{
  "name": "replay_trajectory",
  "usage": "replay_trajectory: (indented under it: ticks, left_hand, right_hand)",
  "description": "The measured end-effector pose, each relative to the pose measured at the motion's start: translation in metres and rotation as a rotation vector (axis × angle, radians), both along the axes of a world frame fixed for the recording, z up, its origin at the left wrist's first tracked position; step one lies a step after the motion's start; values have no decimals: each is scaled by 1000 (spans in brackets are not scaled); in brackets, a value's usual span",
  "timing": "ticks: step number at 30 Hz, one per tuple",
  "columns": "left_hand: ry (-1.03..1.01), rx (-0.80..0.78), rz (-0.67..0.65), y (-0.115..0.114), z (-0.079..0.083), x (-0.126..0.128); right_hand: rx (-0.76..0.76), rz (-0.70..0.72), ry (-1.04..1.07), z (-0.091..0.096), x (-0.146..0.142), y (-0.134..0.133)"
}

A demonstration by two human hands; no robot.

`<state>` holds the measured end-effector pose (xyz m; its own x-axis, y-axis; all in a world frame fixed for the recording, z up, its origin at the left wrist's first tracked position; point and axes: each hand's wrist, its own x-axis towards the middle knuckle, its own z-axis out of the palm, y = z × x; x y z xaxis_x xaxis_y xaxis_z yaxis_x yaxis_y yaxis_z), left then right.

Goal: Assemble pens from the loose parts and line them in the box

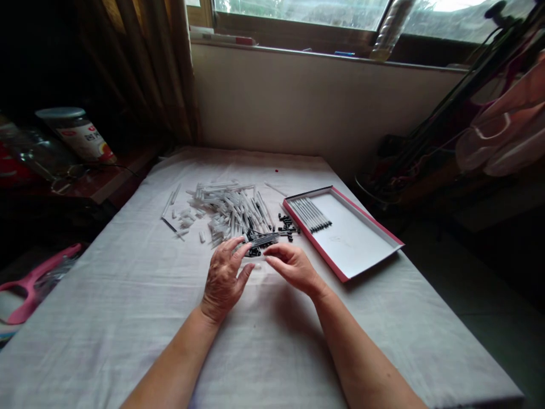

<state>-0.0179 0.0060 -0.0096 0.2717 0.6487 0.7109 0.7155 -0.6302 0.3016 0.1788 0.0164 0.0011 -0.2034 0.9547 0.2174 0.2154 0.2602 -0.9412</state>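
My left hand (225, 274) is over the cloth with its thumb and fingers apart. A clear pen barrel (252, 260) lies across the gap between its thumb and forefinger. At the right end of this barrel, the thumb and forefinger of my right hand (293, 266) are pinched together on it. Just beyond my fingertips are dark ink refills (266, 240) and small black pen caps or plugs (254, 252). Behind them spreads a heap of clear and white pen parts (232, 210).
A shallow red-edged box lid (361, 238) sits at the right, holding a row of assembled pens (310, 215). Loose white caps (185, 217) lie left of the heap. Pink scissors (29, 287) are at the far left, a lidded jar (79, 133) behind them.
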Motion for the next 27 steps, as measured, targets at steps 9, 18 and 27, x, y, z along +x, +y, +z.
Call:
replay_trajectory:
  ticks: [9, 18, 27]
  left_hand:
    - [49, -128, 39, 2, -13, -5]
    - [-54, -304, 65, 1, -13, -6]
    - [-80, -359, 61, 1, -12, -5]
  right_hand:
    - [-5, -44, -277, 10, 25, 32]
    - [45, -171, -1255, 27, 32, 68]
    - [163, -125, -1244, 27, 30, 69]
